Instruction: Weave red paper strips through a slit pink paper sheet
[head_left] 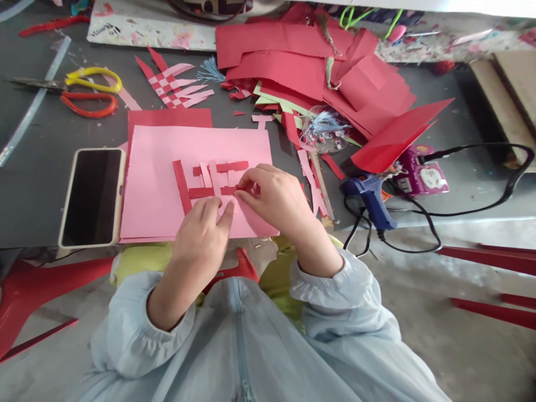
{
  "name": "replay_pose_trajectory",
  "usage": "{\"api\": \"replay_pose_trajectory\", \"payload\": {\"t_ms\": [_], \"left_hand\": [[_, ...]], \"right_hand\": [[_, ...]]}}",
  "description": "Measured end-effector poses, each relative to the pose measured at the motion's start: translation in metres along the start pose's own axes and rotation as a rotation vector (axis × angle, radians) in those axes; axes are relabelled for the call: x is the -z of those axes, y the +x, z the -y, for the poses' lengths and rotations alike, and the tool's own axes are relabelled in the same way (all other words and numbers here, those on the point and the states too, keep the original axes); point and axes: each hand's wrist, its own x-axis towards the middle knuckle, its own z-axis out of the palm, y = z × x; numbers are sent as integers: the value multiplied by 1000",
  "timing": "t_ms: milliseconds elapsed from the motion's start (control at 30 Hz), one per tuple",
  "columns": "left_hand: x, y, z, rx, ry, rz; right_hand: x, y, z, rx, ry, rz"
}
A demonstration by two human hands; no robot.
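Note:
Pink paper sheets (153, 162) lie on the table edge in front of me, over a red sheet (170, 118). Red paper strips (201, 192) and pink paper strips (216, 177) cross over and under each other in a loose weave on top. My right hand (274, 195) pinches the right end of the lower red strip between thumb and fingertips. My left hand (204, 229) rests with its fingertips on the lower part of the weave, thumb apart from the fingers. A separate red strip (181, 187) lies slanted left of the weave, close to my left hand.
At left are a phone (92, 196) and scissors (90, 92). A woven paper piece (170, 84) lies behind the sheets. Red paper (288, 67) is piled at the back, near a bead dish (324, 134). A blue glue gun (372, 198) with a black cord sits at right.

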Motion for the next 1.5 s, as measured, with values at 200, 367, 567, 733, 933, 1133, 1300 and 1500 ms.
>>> {"api": "replay_pose_trajectory", "payload": {"t_ms": [200,367,567,733,933,1133,1300,1500], "left_hand": [[2,-1,-4,-3,24,-19],[4,-3,-6,7,7,-38],[7,-5,-7,23,-17,-78],[8,-5,-8,27,-11,-82],[10,-2,-6,6,-24,-46],[9,-2,-4,0,-58,-22],[9,-2,-4,-8,-51,-40],[10,-3,-5,-3,-39,-89]], "right_hand": [[-4,4,0,-110,110,0],[-4,8,4,-124,123,5],[-1,8,3,-144,122,7],[-1,8,0,-119,163,-3],[-2,9,0,-105,195,5],[-3,10,1,-105,175,24],[-2,9,3,-108,178,32],[-2,9,1,-89,186,34]]}}
